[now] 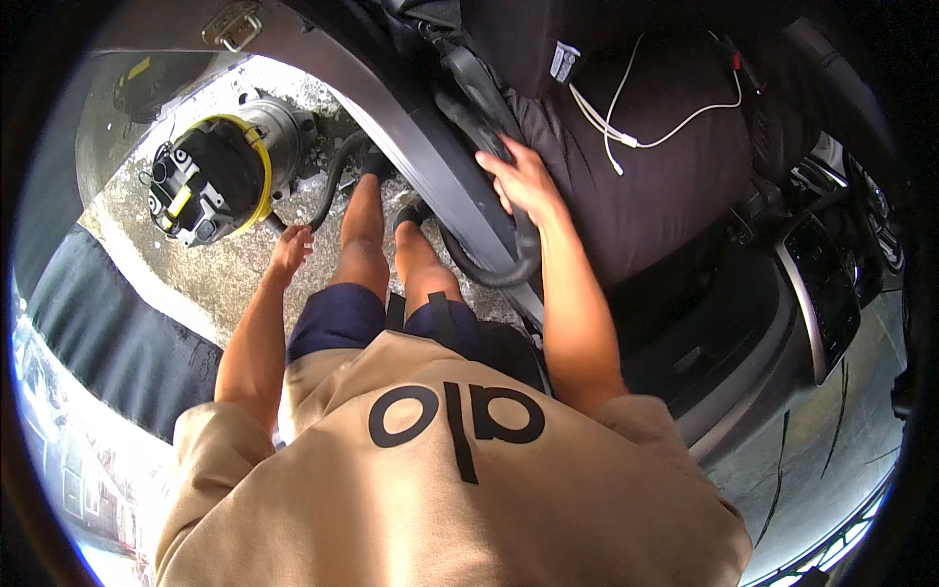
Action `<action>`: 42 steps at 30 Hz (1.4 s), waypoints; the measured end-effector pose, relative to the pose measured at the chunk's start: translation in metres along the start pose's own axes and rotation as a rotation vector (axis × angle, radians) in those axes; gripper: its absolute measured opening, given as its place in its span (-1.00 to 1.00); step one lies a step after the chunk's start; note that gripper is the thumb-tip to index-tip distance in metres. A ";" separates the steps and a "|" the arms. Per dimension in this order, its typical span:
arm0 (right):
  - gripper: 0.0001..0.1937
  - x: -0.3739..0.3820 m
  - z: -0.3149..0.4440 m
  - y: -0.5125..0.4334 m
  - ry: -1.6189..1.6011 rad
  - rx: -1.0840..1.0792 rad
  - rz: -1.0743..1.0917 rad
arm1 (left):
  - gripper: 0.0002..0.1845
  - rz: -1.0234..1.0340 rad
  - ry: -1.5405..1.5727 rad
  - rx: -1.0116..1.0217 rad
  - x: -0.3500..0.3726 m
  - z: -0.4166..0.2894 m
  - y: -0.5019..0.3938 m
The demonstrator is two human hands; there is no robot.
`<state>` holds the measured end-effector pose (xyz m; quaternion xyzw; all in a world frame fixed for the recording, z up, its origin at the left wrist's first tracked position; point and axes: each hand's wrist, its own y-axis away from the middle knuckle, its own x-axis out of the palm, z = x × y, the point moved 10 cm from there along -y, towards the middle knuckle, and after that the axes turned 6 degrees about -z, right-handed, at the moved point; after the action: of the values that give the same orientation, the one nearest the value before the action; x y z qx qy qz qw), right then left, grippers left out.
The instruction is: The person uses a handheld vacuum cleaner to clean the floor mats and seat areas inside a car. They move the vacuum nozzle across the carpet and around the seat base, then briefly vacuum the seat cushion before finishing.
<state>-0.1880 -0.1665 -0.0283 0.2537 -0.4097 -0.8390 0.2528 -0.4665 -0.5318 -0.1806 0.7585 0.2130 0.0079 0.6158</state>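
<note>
My right hand (524, 180) grips the black vacuum hose (519, 253) by its tube-like wand end, over the side of a dark car seat (645, 198). From there the hose bends down in a loop across the door sill (447, 169). My left hand (293, 253) is low on the left, its fingers partly curled beside the hose where it meets a wet-dry vacuum cleaner (213, 176). Whether those fingers touch the hose I cannot tell. The vacuum has a black top, a yellow rim and a metal drum, and it rests on rough concrete.
A white cable (631, 139) with a red-marked end lies over the seat. The open car door's latch striker (238, 33) shows at the top left. To the right are the dashboard screen (821, 293) and windshield (814, 425). My legs stand on the concrete ground (220, 279) beside the sill.
</note>
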 end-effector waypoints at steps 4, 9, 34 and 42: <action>-0.38 -0.009 0.006 0.001 0.246 -0.149 -0.046 | -0.55 0.021 -0.020 0.057 0.003 -0.014 -0.009; -0.42 -0.016 -0.003 0.010 0.251 0.053 -0.098 | -0.57 -0.024 -0.029 0.037 -0.006 -0.028 -0.020; -0.37 0.042 -0.022 0.002 0.063 0.109 -0.437 | -0.63 0.027 0.005 0.174 0.040 -0.098 -0.006; -0.42 0.048 -0.051 -0.024 0.013 0.128 -0.230 | -0.61 0.196 0.136 0.166 0.100 -0.081 0.000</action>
<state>-0.1972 -0.2122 -0.0858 0.3201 -0.4290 -0.8329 0.1410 -0.3984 -0.4229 -0.1864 0.8216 0.1792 0.1020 0.5314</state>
